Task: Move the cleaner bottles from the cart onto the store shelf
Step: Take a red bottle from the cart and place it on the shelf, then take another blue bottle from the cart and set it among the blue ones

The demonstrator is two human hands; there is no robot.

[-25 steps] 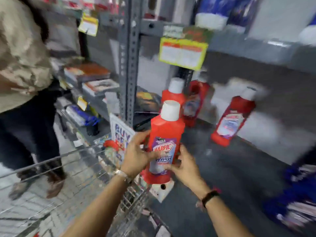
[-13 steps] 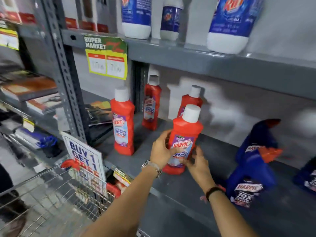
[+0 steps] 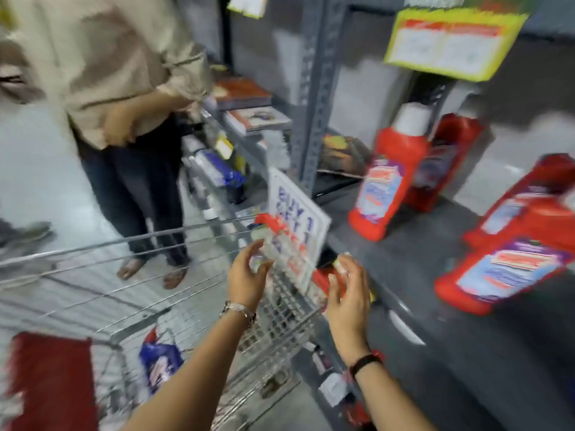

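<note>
Several red cleaner bottles stand on the grey store shelf: one with a white cap at the left, another just behind it, and two more at the right edge, blurred. My left hand and my right hand hover empty, fingers apart, above the wire cart's right rim, between cart and shelf. A blue-labelled bottle lies inside the cart, low in the basket.
A person in a beige top and dark trousers stands just beyond the cart. A white "BUY" sign hangs off the shelf upright. A yellow price tag hangs above. Something red sits at the cart's near left.
Both hands let go of the red bottle, which now stands on the shelf, and drew back left toward the cart. My view swung left and down.
</note>
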